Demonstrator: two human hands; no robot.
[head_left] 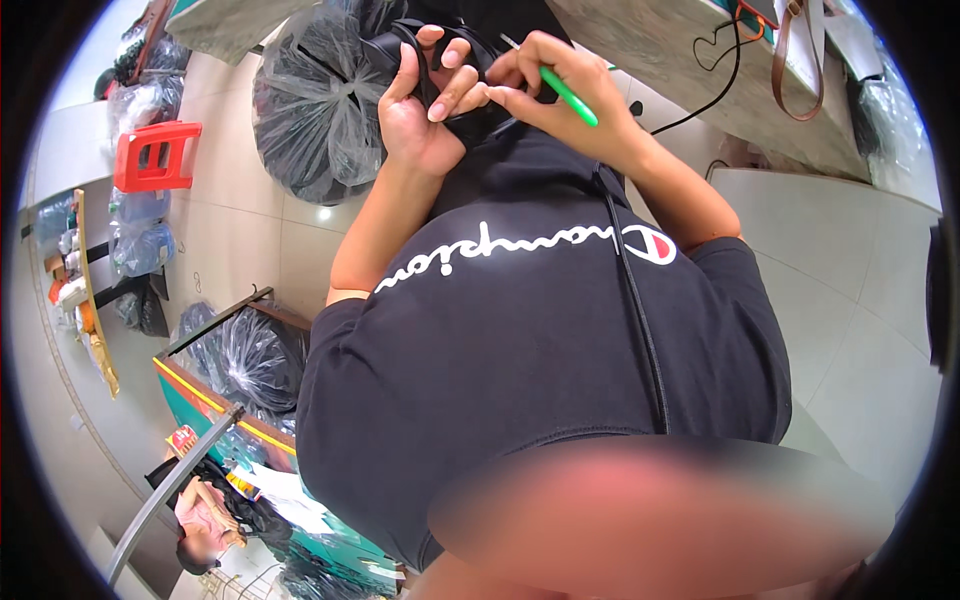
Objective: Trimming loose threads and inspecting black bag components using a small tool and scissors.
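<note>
My left hand [425,120] is palm up at the top of the view, its fingers bent over a black, strap-like piece [382,48] with a slight sheen. In my right hand [565,75] is a slim tool with a bright green handle [570,98]. A thin pale tip pokes out past the fingers, pointing at the black piece. The fingertips of both hands nearly meet above it. More black material lies under and beyond the hands, and where it ends I cannot make out against my black shirt [520,350].
Left of my arms stands a large clear plastic bag [325,110] filled with black goods. Farther left is a red stool [157,155]. A grey table [720,70] with a black cable crosses the upper right. Another person [205,515] sits at the lower left.
</note>
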